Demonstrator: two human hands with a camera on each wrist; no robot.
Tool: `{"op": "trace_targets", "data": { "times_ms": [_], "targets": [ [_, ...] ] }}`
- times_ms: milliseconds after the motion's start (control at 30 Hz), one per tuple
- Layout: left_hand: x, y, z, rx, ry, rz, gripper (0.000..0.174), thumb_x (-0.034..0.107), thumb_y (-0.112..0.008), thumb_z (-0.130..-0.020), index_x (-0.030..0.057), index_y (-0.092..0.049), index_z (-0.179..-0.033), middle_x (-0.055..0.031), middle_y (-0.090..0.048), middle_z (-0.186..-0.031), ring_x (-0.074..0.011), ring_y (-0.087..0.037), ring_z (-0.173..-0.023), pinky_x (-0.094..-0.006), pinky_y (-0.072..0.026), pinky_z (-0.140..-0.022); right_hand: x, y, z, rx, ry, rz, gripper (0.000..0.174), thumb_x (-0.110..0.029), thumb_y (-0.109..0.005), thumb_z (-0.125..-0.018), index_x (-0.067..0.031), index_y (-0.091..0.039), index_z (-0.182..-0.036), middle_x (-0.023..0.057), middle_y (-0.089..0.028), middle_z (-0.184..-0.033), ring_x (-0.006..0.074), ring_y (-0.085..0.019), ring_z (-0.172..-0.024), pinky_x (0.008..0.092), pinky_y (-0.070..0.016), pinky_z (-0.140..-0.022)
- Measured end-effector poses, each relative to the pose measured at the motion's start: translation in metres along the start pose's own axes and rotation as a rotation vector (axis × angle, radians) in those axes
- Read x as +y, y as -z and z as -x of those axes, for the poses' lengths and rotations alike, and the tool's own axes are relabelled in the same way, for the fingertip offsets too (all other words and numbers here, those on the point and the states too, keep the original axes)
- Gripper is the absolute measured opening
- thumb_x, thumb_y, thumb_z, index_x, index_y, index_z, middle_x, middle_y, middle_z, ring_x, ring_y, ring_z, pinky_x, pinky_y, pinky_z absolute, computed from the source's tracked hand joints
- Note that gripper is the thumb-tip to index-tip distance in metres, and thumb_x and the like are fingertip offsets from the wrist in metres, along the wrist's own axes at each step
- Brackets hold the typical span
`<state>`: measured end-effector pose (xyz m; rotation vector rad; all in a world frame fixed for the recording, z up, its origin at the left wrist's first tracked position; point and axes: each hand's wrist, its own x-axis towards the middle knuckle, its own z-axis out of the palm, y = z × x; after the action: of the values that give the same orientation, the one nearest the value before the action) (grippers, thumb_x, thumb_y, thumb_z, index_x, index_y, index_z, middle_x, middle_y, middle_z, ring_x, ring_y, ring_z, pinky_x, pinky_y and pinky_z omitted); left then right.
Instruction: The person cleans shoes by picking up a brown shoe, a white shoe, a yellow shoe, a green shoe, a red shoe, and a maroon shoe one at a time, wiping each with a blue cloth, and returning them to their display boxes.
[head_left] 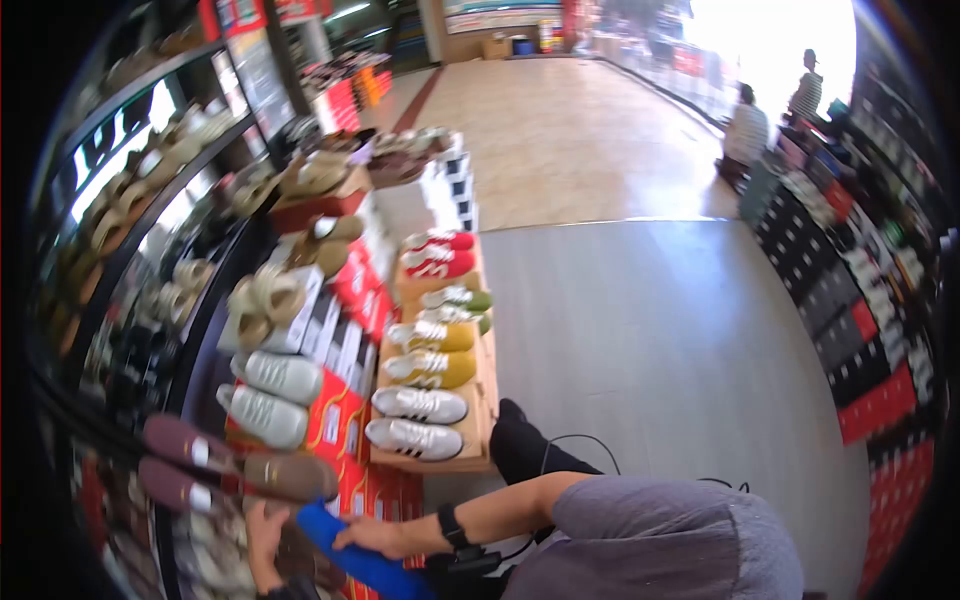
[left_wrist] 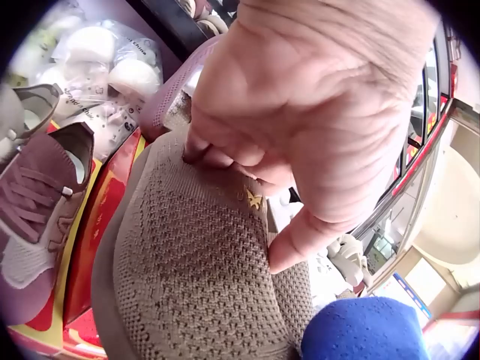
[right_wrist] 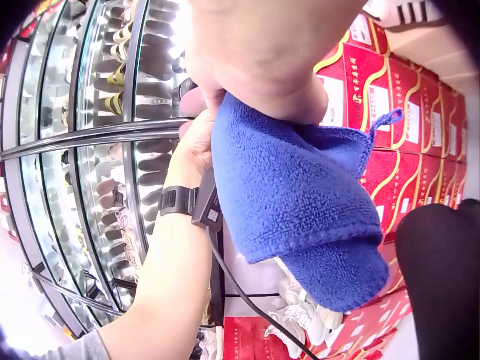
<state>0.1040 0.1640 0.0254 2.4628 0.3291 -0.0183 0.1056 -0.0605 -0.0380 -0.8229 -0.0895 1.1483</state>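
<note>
My left hand [left_wrist: 300,112] grips a brown knit slip-on shoe [left_wrist: 187,255] at its opening, fingers inside and thumb along the outer side near a small gold emblem. The shoe's toe points away from the palm. Part of another brown mesh shoe [left_wrist: 292,292] shows just beyond the thumb. My right hand [head_left: 370,537] holds a blue terry cloth [right_wrist: 300,195], which hangs in folds from the grip. One end of the cloth is close beside the held shoe's front. A matching brown shoe [head_left: 290,476] rests near a maroon pair [head_left: 180,440].
White, mustard, green and red sneakers [head_left: 430,370] line a wooden stand to the right. Pale grey shoes [head_left: 270,400] sit on red shoe boxes [right_wrist: 382,105]. Glass shelves [head_left: 150,200] of shoes rise at left. Two people [head_left: 745,130] are at the far right.
</note>
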Motion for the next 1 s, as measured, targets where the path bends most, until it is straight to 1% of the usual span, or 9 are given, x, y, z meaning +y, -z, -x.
{"op": "trace_targets", "data": {
  "times_ms": [100,233,367,433,467,567,700,833,1000],
  "targets": [
    [-0.029,0.002,-0.007,0.112,0.054,-0.069,0.041,0.017,-0.073,-0.064,-0.0053,-0.058,-0.095,-0.0202,-0.062,-0.087,-0.0312,-0.059,-0.084,-0.0389,-0.0454,-0.075,0.002,-0.002,-0.008,0.034,-0.006,-0.011,0.048,-0.018,-0.063,-0.073,-0.0087,-0.050,-0.118,0.0079,-0.060,-0.093,0.0186,-0.058,-0.078,0.0340,-0.0495,-0.066],
    [-0.014,0.002,0.001,0.196,-0.012,-0.165,0.041,0.019,-0.069,-0.065,-0.0081,-0.058,-0.094,-0.0218,-0.062,-0.086,-0.0289,-0.061,-0.083,-0.0361,-0.0457,-0.074,0.000,0.005,-0.009,-0.003,-0.020,0.044,0.050,-0.019,-0.063,-0.072,-0.0082,-0.049,-0.118,0.0084,-0.058,-0.096,0.0188,-0.058,-0.080,0.0334,-0.0481,-0.071],
    [-0.001,-0.002,-0.001,0.237,0.156,-0.252,0.048,0.019,-0.073,-0.062,-0.0062,-0.055,-0.099,-0.0248,-0.057,-0.095,-0.0376,-0.055,-0.091,-0.0423,-0.0426,-0.081,-0.009,0.017,0.006,-0.047,0.019,0.022,0.050,-0.019,-0.063,-0.072,-0.0095,-0.049,-0.119,0.0079,-0.058,-0.094,0.0174,-0.057,-0.080,0.0319,-0.0480,-0.072],
    [0.029,0.002,0.008,0.296,-0.010,-0.368,0.057,0.029,-0.070,-0.076,-0.0043,-0.049,-0.117,-0.0212,-0.054,-0.114,-0.0330,-0.052,-0.103,-0.0391,-0.0386,-0.092,-0.020,0.021,0.020,-0.038,0.029,-0.016,0.049,-0.017,-0.063,-0.073,-0.0102,-0.049,-0.119,0.0074,-0.058,-0.094,0.0169,-0.057,-0.080,0.0311,-0.0481,-0.072],
    [0.020,-0.001,0.003,0.368,-0.138,-0.309,0.050,0.026,-0.068,-0.078,-0.0049,-0.051,-0.113,-0.0228,-0.056,-0.109,-0.0315,-0.053,-0.100,-0.0378,-0.0402,-0.089,-0.024,0.024,0.025,-0.034,0.038,-0.054,0.048,-0.016,-0.062,-0.073,-0.0109,-0.050,-0.119,0.0070,-0.058,-0.094,0.0163,-0.057,-0.080,0.0304,-0.0482,-0.071],
    [0.034,0.000,-0.016,0.281,-0.156,-0.273,0.047,0.028,-0.064,-0.082,-0.0064,-0.051,-0.111,-0.0241,-0.058,-0.104,-0.0344,-0.055,-0.094,-0.0393,-0.0424,-0.084,-0.023,0.040,0.010,-0.074,0.100,-0.133,0.047,-0.015,-0.061,-0.075,-0.0119,-0.049,-0.120,0.0060,-0.058,-0.095,0.0155,-0.058,-0.080,0.0289,-0.0485,-0.071],
    [0.058,-0.011,-0.022,0.283,-0.173,-0.322,0.059,0.037,-0.060,-0.084,-0.0095,-0.047,-0.119,-0.0297,-0.050,-0.118,-0.0372,-0.049,-0.111,-0.0381,-0.0376,-0.095,-0.030,0.049,0.004,-0.027,0.141,-0.149,0.044,-0.017,-0.058,-0.077,-0.0129,-0.047,-0.119,0.0074,-0.056,-0.095,0.0188,-0.056,-0.079,0.0347,-0.0482,-0.069],
    [0.062,-0.013,-0.033,0.085,-0.092,-0.324,0.060,0.038,-0.059,-0.084,-0.0089,-0.046,-0.120,-0.0281,-0.049,-0.121,-0.0362,-0.047,-0.114,-0.0376,-0.0354,-0.098,-0.034,0.053,-0.003,-0.013,0.134,-0.155,0.044,-0.017,-0.057,-0.078,-0.0133,-0.046,-0.120,0.0072,-0.055,-0.096,0.0176,-0.056,-0.079,0.0329,-0.0479,-0.069],
    [0.053,-0.014,-0.043,0.059,-0.082,-0.324,0.058,0.037,-0.060,-0.084,-0.0076,-0.047,-0.120,-0.0272,-0.049,-0.121,-0.0366,-0.046,-0.114,-0.0379,-0.0351,-0.097,-0.032,0.050,-0.017,-0.050,0.089,-0.220,0.045,-0.015,-0.059,-0.075,-0.0123,-0.048,-0.119,0.0097,-0.055,-0.095,0.0224,-0.057,-0.083,0.0342,-0.0476,-0.072]
  ]
}}
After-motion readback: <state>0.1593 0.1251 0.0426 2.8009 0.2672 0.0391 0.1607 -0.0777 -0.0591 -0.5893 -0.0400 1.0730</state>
